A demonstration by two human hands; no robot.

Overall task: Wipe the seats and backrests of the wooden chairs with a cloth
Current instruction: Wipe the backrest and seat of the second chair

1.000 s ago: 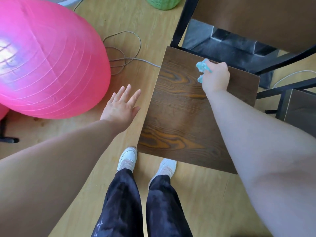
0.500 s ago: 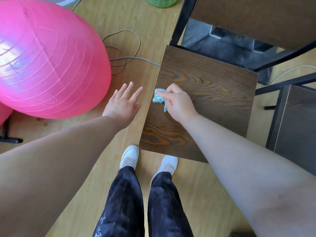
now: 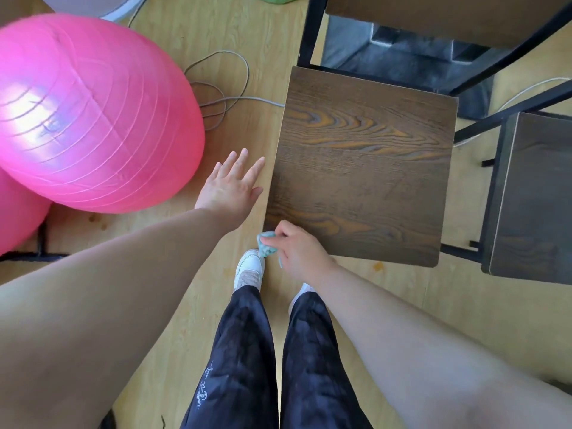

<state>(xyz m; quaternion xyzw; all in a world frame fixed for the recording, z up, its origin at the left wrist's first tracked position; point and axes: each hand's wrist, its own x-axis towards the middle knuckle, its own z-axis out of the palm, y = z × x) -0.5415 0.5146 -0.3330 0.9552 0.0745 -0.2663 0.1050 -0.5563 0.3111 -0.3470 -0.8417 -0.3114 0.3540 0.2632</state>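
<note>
1. The right hand (image 3: 297,252) pinches a small cloth (image 3: 266,247) between thumb and curled fingers; the cloth is turquoise and crumpled into a tight wad; a thin tail of it hangs below the hand.
2. The grip sits at the near left corner of the chair's seat (image 3: 362,168); the wad juts out to the left of the hand, just off that corner; whether it touches the seat's edge cannot be told.
3. The seat stretches ahead and to the right of the grip; it is a square, dark brown board with bold orange-brown grain swirls and rounded corners; a black frame (image 3: 305,29) rises at its far edge.
4. The left hand (image 3: 230,188) hovers ahead and to the left of the grip; its fingers are straight and spread, palm down, holding nothing; it is just beside the seat's left edge, not touching it.
5. Just below the cloth in the view is a white shoe (image 3: 249,269) on the pale wooden floor (image 3: 402,305).
6. Well to the left of the grip lies a big pink ball (image 3: 93,113); a grey cable (image 3: 223,97) loops on the floor between ball and seat; to the right, past the seat, stands a second chair (image 3: 532,205) of the same dark wood.
</note>
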